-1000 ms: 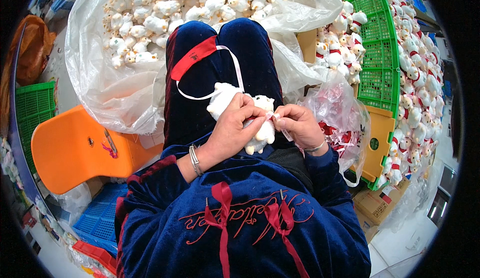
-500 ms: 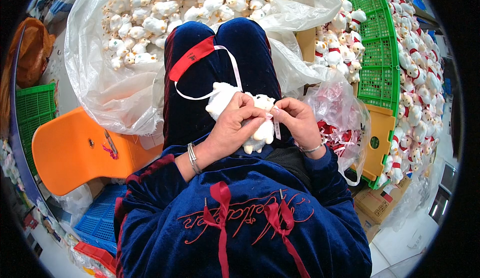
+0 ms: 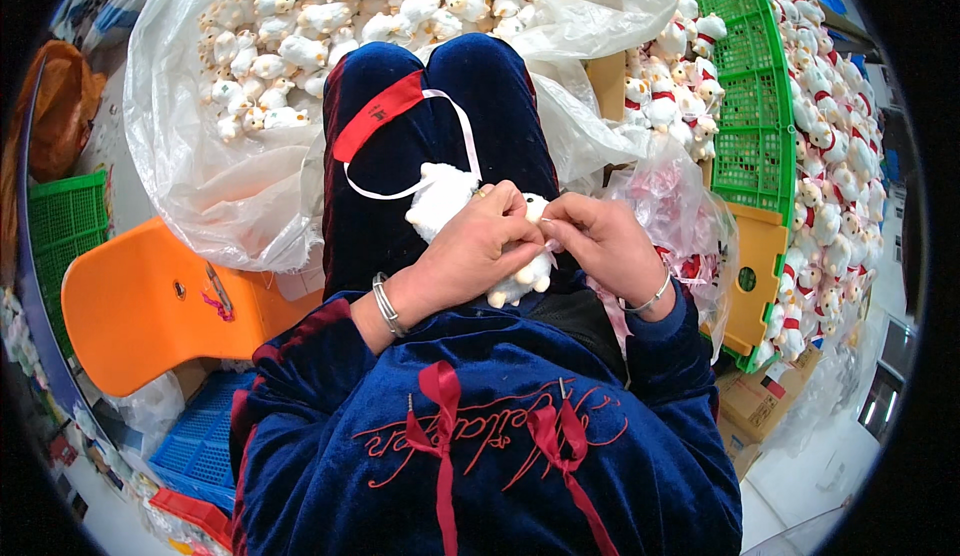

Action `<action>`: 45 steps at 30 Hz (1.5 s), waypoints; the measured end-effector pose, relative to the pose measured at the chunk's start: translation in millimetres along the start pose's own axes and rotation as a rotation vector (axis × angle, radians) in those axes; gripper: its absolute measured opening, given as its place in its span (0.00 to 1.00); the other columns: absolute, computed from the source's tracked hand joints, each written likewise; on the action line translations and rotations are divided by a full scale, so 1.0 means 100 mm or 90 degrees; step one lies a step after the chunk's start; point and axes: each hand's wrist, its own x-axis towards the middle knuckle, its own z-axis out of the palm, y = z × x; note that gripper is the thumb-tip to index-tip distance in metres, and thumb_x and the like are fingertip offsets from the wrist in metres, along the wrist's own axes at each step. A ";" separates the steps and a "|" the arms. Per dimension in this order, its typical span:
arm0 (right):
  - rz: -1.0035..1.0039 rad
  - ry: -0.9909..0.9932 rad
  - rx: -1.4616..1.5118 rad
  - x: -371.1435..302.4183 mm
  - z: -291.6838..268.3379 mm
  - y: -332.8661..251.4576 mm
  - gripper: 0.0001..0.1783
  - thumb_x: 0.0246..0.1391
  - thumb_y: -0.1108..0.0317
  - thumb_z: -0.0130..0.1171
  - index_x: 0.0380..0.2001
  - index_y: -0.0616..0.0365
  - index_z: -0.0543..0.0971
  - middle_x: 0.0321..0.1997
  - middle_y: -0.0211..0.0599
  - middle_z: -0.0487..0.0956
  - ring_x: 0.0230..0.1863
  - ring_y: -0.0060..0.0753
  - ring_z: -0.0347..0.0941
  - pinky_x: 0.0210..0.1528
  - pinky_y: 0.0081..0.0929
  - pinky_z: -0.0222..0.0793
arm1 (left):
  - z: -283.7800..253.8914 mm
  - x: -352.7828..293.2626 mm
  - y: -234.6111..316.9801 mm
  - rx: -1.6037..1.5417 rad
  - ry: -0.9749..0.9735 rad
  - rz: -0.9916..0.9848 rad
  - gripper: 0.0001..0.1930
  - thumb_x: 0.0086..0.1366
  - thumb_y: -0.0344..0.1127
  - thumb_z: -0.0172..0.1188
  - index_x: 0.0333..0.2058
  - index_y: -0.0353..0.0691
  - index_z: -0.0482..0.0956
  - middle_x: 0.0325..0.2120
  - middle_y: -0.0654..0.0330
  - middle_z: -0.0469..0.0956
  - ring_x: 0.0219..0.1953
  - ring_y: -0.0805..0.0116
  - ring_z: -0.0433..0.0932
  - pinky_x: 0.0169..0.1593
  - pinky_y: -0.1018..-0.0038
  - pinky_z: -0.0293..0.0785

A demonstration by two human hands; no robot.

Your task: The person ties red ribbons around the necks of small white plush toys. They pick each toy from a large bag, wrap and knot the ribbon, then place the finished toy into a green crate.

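On the lap (image 3: 372, 231) lies a white plush toy (image 3: 537, 277), held in the left hand's (image 3: 487, 241) grip, while the right hand (image 3: 604, 239), rolled further over since 0.5 seconds ago, pinches a pale ribbon (image 3: 554, 245) against its chest, suggesting the ribbon work remains unfinished.

And the right hand (image 3: 600, 239) rolls over, back of the hand facing up, its fingers reaching across the white plush toy (image 3: 533, 274) and hiding more of its face! The left hand's (image 3: 490, 243) fingers curl in tighter. That white strip dangling by the toy slips from sight, while a pinkish strip (image 3: 613, 318) appears under the right wrist, by the lap's right edge.
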 end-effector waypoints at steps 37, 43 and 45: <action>-0.356 0.038 -0.310 0.02 0.08 0.27 0.08 0.52 0.70 0.66 0.29 0.55 0.75 0.25 0.38 0.75 0.29 0.45 0.75 0.31 0.40 0.69 | 0.07 -0.01 -0.08 -0.064 0.049 -0.093 0.08 0.66 0.33 0.64 0.34 0.33 0.81 0.35 0.54 0.72 0.38 0.63 0.74 0.42 0.72 0.71; -0.375 0.188 -0.244 0.02 0.28 0.39 0.11 0.47 0.74 0.69 0.30 0.55 0.75 0.25 0.36 0.75 0.28 0.43 0.75 0.30 0.37 0.67 | 0.06 -0.03 -0.08 -0.058 0.060 -0.050 0.07 0.65 0.32 0.63 0.33 0.32 0.80 0.35 0.52 0.72 0.38 0.58 0.74 0.42 0.66 0.71; -0.372 0.232 -0.189 0.00 0.36 0.41 0.12 0.45 0.76 0.70 0.30 0.55 0.75 0.26 0.36 0.76 0.27 0.42 0.75 0.30 0.36 0.67 | 0.07 -0.06 -0.07 -0.091 0.077 -0.055 0.07 0.65 0.32 0.63 0.33 0.32 0.80 0.34 0.53 0.72 0.38 0.58 0.74 0.42 0.67 0.71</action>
